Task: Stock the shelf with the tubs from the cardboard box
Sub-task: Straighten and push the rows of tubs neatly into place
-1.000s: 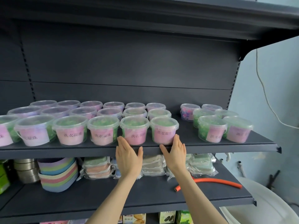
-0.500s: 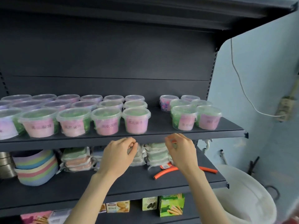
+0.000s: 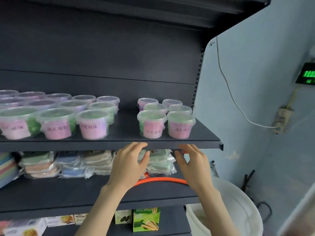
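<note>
R hand (image 3: 193, 167) dropped below shelf (image 3: 123, 132), blue wall (image 3: 255, 103)

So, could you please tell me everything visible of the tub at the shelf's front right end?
The front right tub is a round, clear plastic pot, upright, its clear lid on. A pink label with dark printed characters covers its front; green shows through the wall above it. It stands on the dark shelf near the right end, close beside a matching tub, a third tub directly behind.
</note>
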Motion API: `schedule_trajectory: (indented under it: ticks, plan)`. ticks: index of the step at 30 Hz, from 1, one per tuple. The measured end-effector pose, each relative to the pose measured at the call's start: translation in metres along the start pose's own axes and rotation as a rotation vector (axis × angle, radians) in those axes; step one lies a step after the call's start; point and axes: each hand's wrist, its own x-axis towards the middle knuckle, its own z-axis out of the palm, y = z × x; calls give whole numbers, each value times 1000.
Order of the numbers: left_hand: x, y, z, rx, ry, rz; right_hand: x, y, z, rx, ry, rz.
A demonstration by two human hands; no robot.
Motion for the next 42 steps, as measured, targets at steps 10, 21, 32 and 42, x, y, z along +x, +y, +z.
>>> schedule_trajectory:
  ticks: [10,21,32,42]
  plan:
    - [74,-25,63,-32,138,-45,81,42,31,-104,90,-98]
    - [89,-39,85,-68,298,-128,105,51,66,185,67,-96]
    - [72,-57,76,17,304,-449,111,30,97,179,-12,123]
    - [69,-80,52,38,129,-420,102,14,111,117,14,220]
